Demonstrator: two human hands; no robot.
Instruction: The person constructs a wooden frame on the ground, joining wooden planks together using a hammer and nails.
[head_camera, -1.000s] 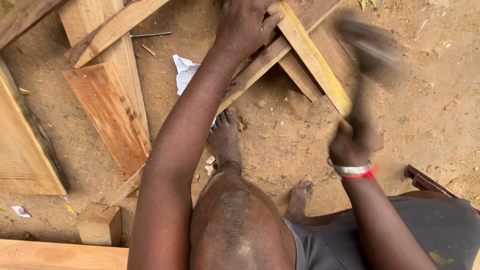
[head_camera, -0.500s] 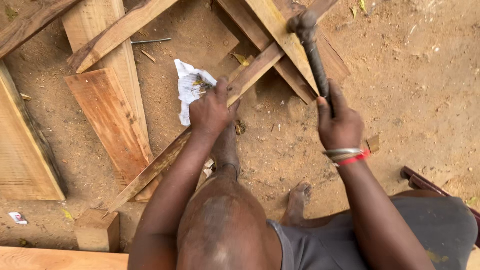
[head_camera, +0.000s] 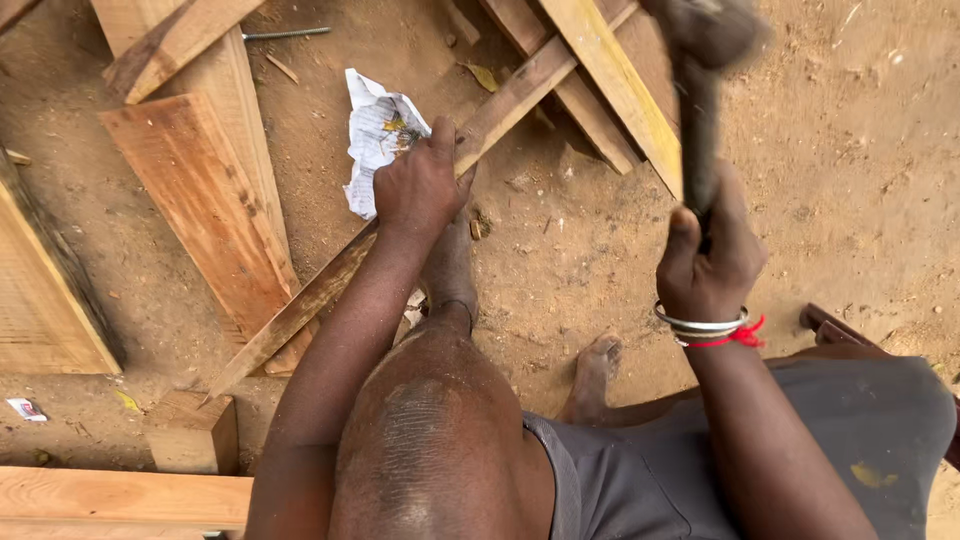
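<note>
— What do I have nearest the camera?

— My bare knee, and just beyond it my left hand pressing down on the long wooden slat. Its fingers are curled over the slat's edge, pinning it against the dirt ground. The slat runs diagonally, from a short wood block near the knee up toward a crossing yellowish batten farther off.

— And the other hand?

— To the right of the slat, my right hand, with metal bangles and a red thread at the wrist, has its fingers wrapped tight round a hammer. The hammer is raised and its head is blurred, above the point where slat and batten cross.

— How far along would I judge it?

— Mid-way at best: the pieces look laid out and crossed, but I can't make out any driven nail, so the joining seems to remain.

— Materials?

— Rough-sawn, weathered timber; a reddish plank left of the slat; crumpled printed paper touching it; a long nail farthest, lying on the sandy ground.
</note>
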